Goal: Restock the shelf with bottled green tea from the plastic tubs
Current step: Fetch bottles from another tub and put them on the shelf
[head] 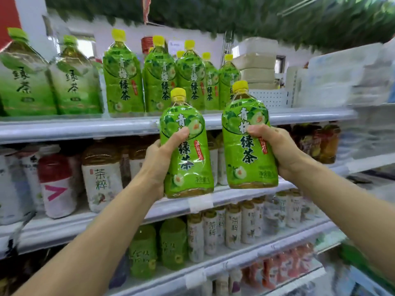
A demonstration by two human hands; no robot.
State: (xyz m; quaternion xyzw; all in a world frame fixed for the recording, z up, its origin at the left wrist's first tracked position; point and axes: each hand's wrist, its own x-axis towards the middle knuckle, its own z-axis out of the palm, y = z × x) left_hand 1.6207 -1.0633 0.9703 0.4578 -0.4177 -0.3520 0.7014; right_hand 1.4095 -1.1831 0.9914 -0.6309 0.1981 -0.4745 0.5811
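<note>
I hold two large green tea bottles upright in front of the shelves. My left hand grips the left bottle around its middle, thumb across the green label. My right hand grips the right bottle, held slightly higher. Both bottles have yellow caps and green wrappers. On the top shelf stands a row of several matching green tea bottles, just above and behind the two I hold. No plastic tub is in view.
Two paler green tea bottles stand at the top shelf's left end. White stacked packs sit at its right. Lower shelves hold white-labelled tea bottles, small green bottles and red drinks. Leafy decoration hangs overhead.
</note>
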